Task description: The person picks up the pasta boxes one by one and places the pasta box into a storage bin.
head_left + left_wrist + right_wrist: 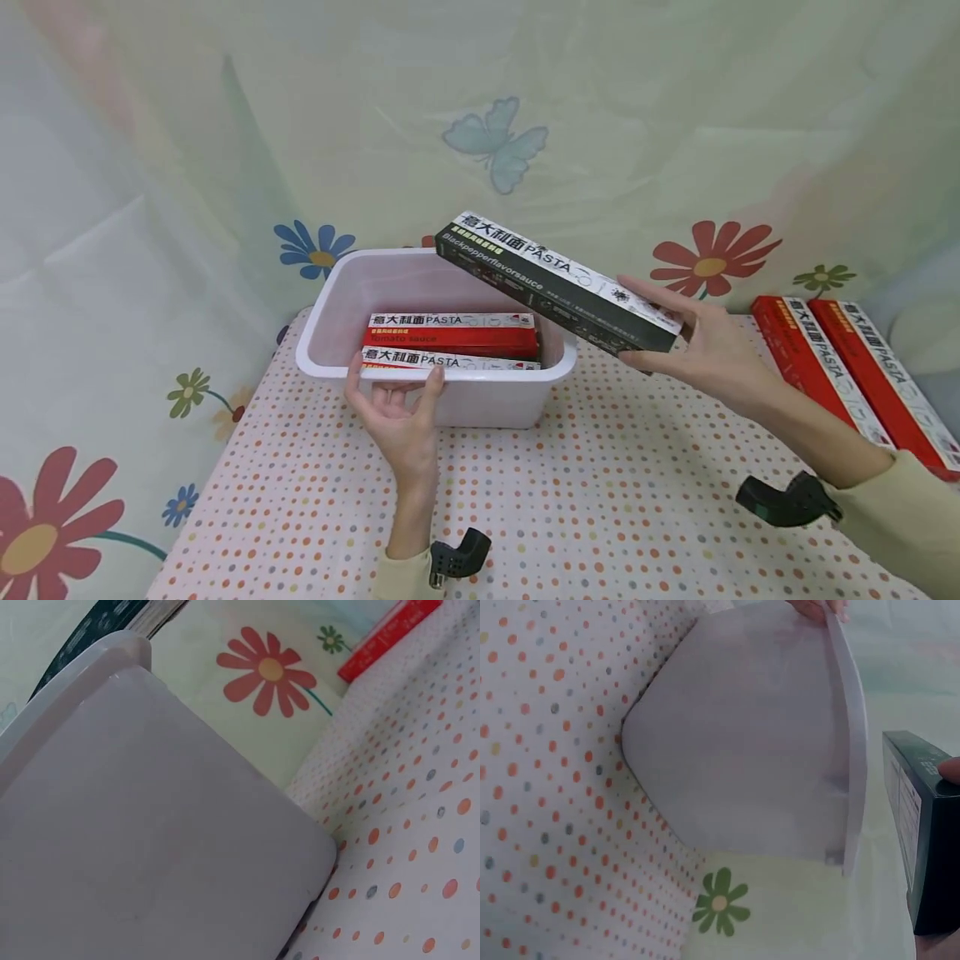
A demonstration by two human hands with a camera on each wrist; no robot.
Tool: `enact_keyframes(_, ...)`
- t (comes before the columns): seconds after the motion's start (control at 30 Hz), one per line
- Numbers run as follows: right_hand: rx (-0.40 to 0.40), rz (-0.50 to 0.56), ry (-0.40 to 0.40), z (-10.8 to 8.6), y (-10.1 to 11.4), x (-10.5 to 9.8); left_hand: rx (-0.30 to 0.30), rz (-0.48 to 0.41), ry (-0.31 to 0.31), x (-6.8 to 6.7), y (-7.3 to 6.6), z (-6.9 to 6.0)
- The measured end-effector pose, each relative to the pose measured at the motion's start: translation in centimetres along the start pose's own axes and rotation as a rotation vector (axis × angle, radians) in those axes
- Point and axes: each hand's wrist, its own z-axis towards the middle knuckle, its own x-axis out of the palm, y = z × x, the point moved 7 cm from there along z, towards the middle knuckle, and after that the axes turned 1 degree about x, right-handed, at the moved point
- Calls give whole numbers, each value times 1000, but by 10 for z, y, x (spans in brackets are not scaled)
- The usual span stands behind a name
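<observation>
My right hand grips the lower right end of a black and white pasta box, labelled black pepper flavor sauce. The box tilts, its far end raised over the right part of a white plastic bin. In the right wrist view the dark end of the pasta box shows beside the bin wall. With thumb and fingers my left hand holds the bin's front rim. Inside the bin lie a red tomato sauce pasta box and another pasta box, mostly hidden behind the rim.
Two red pasta boxes lie side by side at the right of the table. A dotted cloth covers the table. Behind it hangs a flowered curtain, close to the back of the bin.
</observation>
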Motion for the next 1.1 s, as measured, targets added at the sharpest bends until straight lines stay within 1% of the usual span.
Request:
enact_keyframes(0.07, -21, -4, 49, 14, 10, 8, -3, 5, 0, -2, 0, 0)
enact_keyframes(0.1, -41, 13, 81, 20, 16, 13, -5, 7, -1, -2, 0, 1)
enact_keyframes(0.2, -87, 11, 160, 37, 29, 23, -8, 3, -5, -2, 0, 1)
enact_keyframes(0.23, -96, 20, 192, 42, 33, 27, -8, 2, -11, -2, 1, 1)
enact_keyframes(0.37, -124, -3, 289, 61, 42, 44, -19, 6, -28, -4, 0, 1)
enact_keyframes(0.47, -153, -26, 341, 72, 47, 59, -29, 17, -32, -3, 1, 1)
enact_keyframes(0.63, -257, -77, 416, 88, 56, 84, -24, 6, -41, -2, 2, 2)
enact_keyframes(0.73, -294, -69, 480, 95, 60, 98, -15, -3, -47, -2, 3, 2)
enact_keyframes(0.87, -309, -40, 563, 100, 63, 112, -13, 3, -46, -2, 3, 1)
enact_keyframes(0.97, -306, -25, 593, 102, 63, 118, -7, 10, -40, -2, 4, 1)
enact_keyframes(1.1, -297, -21, 616, 102, 62, 120, 7, 6, -29, -3, 3, 2)
